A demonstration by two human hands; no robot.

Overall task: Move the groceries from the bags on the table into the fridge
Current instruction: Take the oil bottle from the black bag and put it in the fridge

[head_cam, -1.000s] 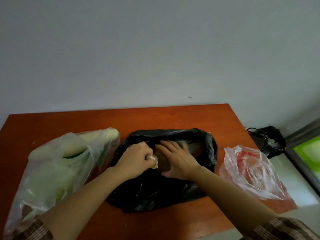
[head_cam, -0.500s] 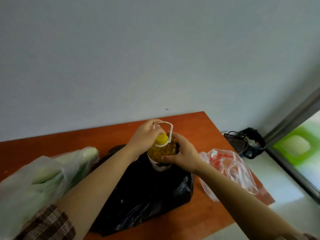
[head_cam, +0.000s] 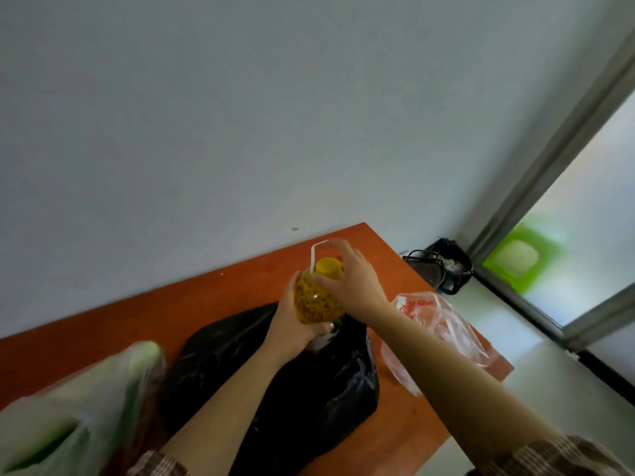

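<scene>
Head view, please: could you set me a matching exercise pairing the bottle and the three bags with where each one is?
1. yellow-capped bottle
2. black bag
3. red-printed bag
4. bag of greens

A. left end of the table
B. right end of the table
C. held up in the air
D. middle of the table

Pairs: 1-C, 2-D, 3-B, 4-A.

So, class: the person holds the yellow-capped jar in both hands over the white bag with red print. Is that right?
Not quite. The head view shows the yellow-capped jar, held by the left hand and the right hand, over the black bag. The white bag with red print lies apart, to the right on the table.
</scene>
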